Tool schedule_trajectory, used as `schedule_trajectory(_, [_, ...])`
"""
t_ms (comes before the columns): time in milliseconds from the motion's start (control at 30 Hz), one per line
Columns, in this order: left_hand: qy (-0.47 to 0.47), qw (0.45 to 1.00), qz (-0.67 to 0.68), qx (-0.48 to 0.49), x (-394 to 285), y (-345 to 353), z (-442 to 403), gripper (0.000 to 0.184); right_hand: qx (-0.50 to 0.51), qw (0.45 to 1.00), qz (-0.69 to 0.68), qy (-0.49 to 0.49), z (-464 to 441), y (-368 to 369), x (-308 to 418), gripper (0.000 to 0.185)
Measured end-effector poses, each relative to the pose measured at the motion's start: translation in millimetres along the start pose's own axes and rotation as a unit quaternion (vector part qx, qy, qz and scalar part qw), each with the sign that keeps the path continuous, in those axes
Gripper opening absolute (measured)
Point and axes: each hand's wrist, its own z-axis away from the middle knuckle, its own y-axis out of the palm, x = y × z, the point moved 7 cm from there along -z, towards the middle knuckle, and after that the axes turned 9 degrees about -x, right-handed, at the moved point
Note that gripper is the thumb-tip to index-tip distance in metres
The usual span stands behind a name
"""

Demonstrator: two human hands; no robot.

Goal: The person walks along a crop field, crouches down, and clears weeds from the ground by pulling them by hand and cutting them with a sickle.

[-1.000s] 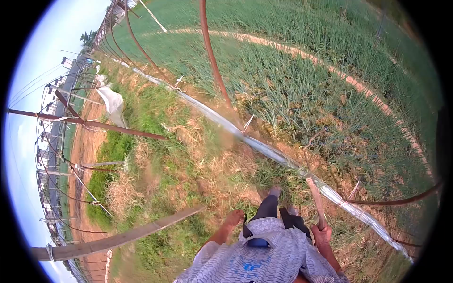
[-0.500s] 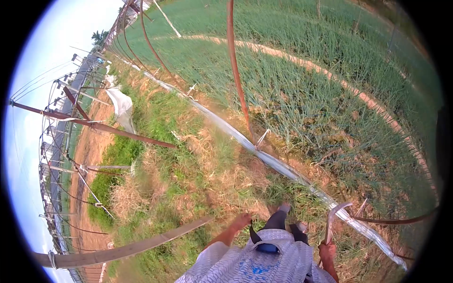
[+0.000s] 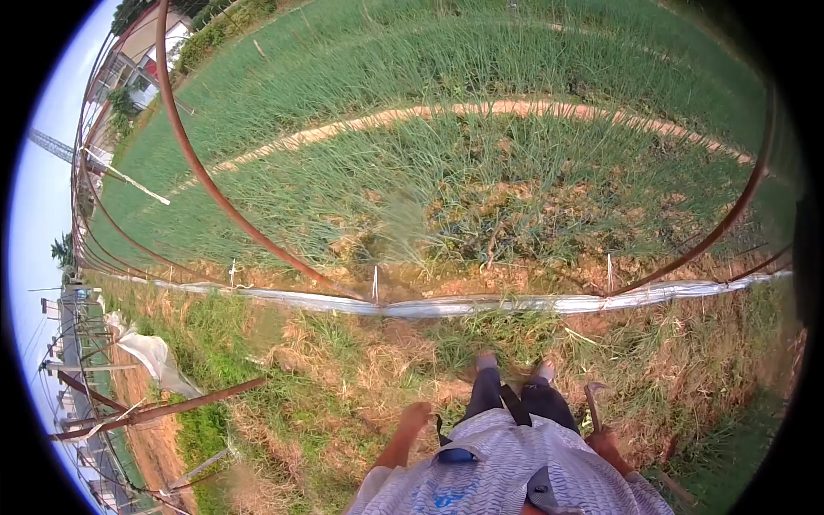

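My right hand (image 3: 604, 441) is closed around the handle of a sickle (image 3: 594, 407). The curved tip of its blade points to the right, just beside my right leg. My left hand (image 3: 416, 417) hangs over the grass at my left side, holding nothing I can see, with fingers loosely extended. Close to it, a black strap (image 3: 440, 429) dangles from my light patterned shirt (image 3: 515, 459). Both feet stand on the grassy strip, short of a long whitish plastic sheet edge (image 3: 438, 306).
Beyond the plastic edge grow rows of green onion-like plants (image 3: 360, 163), crossed by a bare soil path (image 3: 412, 112). Rusty curved hoop pipes (image 3: 206, 182) rise from the edge. A rusty bar (image 3: 197, 402) and white sheeting (image 3: 150, 352) stand at left.
My view and body have turned right, toward the plants; the plastic edge now runs across in front of me. The sickle stays in my right hand. My left hand is farther from the strap.
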Motion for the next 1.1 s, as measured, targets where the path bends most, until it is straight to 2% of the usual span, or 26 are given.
schedule_trajectory(33, [0.009, 1.0, -0.03, -0.002, -15.1, -0.3, 1.2, 0.019, -0.035, 0.999, -0.012, 0.004, -1.5, 24.2, -13.8, 0.014])
schedule_trajectory(67, [-0.002, 1.0, -0.024, 0.0, -17.4, -2.2, -6.7, 0.018, -0.024, 0.994, -0.005, 0.109, 10.6, -4.3, 13.9, 0.021])
schedule_trajectory(167, [-0.035, 0.999, -0.003, 0.006, 8.5, -0.7, -46.7, 0.018, 0.014, 0.979, -0.068, 0.192, 35.0, -58.2, 65.4, 0.029])
schedule_trajectory(200, [0.06, 0.998, -0.037, -0.007, 10.1, -1.3, -61.9, 0.02, 0.034, 0.97, -0.095, 0.223, 40.9, -69.0, 74.3, 0.034])
schedule_trajectory(267, [0.163, 0.984, -0.074, -0.009, -6.4, 6.5, -70.6, 0.024, 0.011, 0.964, -0.119, 0.238, 45.7, -98.6, 99.9, 0.027])
schedule_trajectory(367, [0.174, 0.982, -0.068, 0.0, -28.9, 22.3, -66.9, 0.021, -0.042, 0.954, -0.175, 0.24, 44.9, -93.3, 72.6, 0.022])
schedule_trajectory(433, [0.192, 0.964, -0.183, 0.011, -40.5, 43.6, -62.0, 0.02, 0.036, 0.948, -0.202, 0.243, 44.0, -94.9, 60.5, 0.037])
schedule_trajectory(467, [0.201, 0.954, -0.223, 0.017, -47.5, 55.1, -58.0, 0.019, 0.038, 0.956, -0.157, 0.247, 36.1, -73.2, 32.5, 0.039])
schedule_trajectory(533, [0.21, 0.937, -0.274, 0.048, -62.5, 78.5, -41.6, 0.019, 0.055, 0.957, -0.148, 0.244, 32.3, -105.9, 34.4, 0.039])
schedule_trajectory(567, [0.215, 0.928, -0.298, 0.065, -68.3, 87.7, -33.7, 0.019, -0.006, 0.958, -0.175, 0.227, 28.5, -90.5, 10.0, 0.037])
schedule_trajectory(600, [0.342, 0.857, -0.38, 0.071, -90.7, 105.7, -16.6, 0.02, -0.017, 0.946, -0.229, 0.23, 25.4, -74.3, -10.7, 0.034])
schedule_trajectory(633, [0.462, 0.763, -0.446, 0.079, -104.5, 126.1, 2.6, 0.02, -0.028, 0.926, -0.281, 0.249, 29.0, -91.0, -13.3, 0.031])
schedule_trajectory(700, [0.449, 0.735, -0.496, 0.11, -109.5, 154.7, 11.2, 0.019, -0.065, 0.931, -0.257, 0.251, 25.9, -95.7, -35.3, 0.028])
schedule_trajectory(767, [0.415, 0.741, -0.52, 0.089, -118.8, 169.1, 14.9, 0.018, -0.123, 0.97, -0.104, 0.184, -0.4, -24.8, -93.2, 0.025])
schedule_trajectory(800, [0.425, 0.731, -0.525, 0.099, -125.0, 178.0, 19.8, 0.018, -0.127, 0.965, -0.111, 0.2, 6.5, -42.8, -91.5, 0.025])
schedule_trajectory(867, [0.382, 0.763, -0.52, 0.035, -148.0, 184.2, 21.7, 0.017, -0.073, 0.941, -0.236, 0.23, 17.6, -99.4, -74.1, 0.024])
schedule_trajectory(900, [0.395, 0.756, -0.52, 0.044, -158.4, 191.5, 22.4, 0.017, -0.083, 0.936, -0.241, 0.243, 22.7, -96.6, -84.1, 0.024])
schedule_trajectory(967, [0.334, 0.699, -0.625, 0.094, -162.9, 197.5, 7.8, 0.021, -0.05, 0.941, -0.169, 0.287, 26.7, -69.2, -101.5, 0.022])
schedule_trajectory(1000, [0.348, 0.692, -0.625, 0.097, -177.0, 201.7, 8.5, 0.021, -0.054, 0.928, -0.193, 0.314, 18.2, 4.0, -136.4, 0.029])
schedule_trajectory(1033, [0.338, 0.665, -0.656, 0.113, -186.7, 204.7, 7.7, 0.024, -0.065, 0.923, -0.199, 0.323, 23.6, -4.9, -132.4, 0.029])
schedule_trajectory(1100, [0.343, 0.628, -0.686, 0.129, -202.1, 209.3, -3.7, 0.027, -0.012, 0.93, -0.185, 0.318, 46.3, -20.0, -110.6, 0.036])
